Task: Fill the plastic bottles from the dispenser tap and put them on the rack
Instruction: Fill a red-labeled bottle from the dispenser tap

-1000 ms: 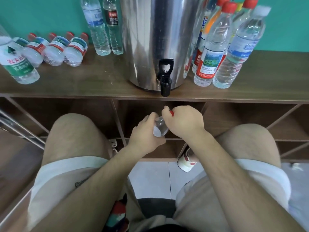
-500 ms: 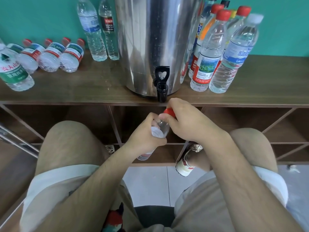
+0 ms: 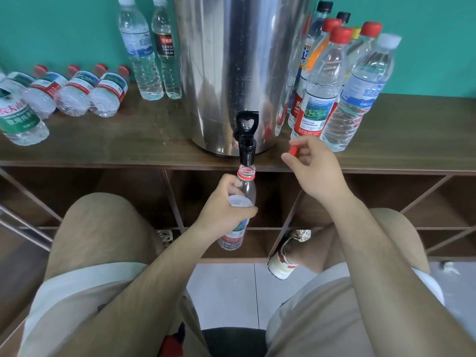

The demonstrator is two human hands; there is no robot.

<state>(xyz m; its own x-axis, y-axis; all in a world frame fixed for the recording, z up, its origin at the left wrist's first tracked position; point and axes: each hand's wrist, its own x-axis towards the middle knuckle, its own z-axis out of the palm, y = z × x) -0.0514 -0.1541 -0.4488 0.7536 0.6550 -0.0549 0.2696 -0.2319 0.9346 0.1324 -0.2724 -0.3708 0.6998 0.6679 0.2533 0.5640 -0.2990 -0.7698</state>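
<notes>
The person's knees in beige shorts [image 3: 98, 279] frame the bottom of the view, above a pale tiled floor [image 3: 226, 292]. Just past them, the left hand [image 3: 226, 210] is wrapped round the upper body of a clear plastic bottle with a red neck ring [image 3: 246, 188]. It holds the bottle upright, its open mouth directly under the spout of the black plastic tap [image 3: 246, 148], close to touching it. The right hand [image 3: 314, 173], to the right of the tap, pinches a small red screw cap [image 3: 293, 150] between thumb and fingertips.

The tap juts from a tall stainless steel dispenser [image 3: 239, 60] standing on the brown wooden surface [image 3: 141, 143] of the rack, with open compartments [image 3: 360, 197] beneath. On the surface, small capped bottles [image 3: 77, 94] lie on their sides at the left, two tall clear bottles [image 3: 144, 55] stand beside the dispenser, and a cluster of upright bottles [image 3: 322, 86] stands at its right.
</notes>
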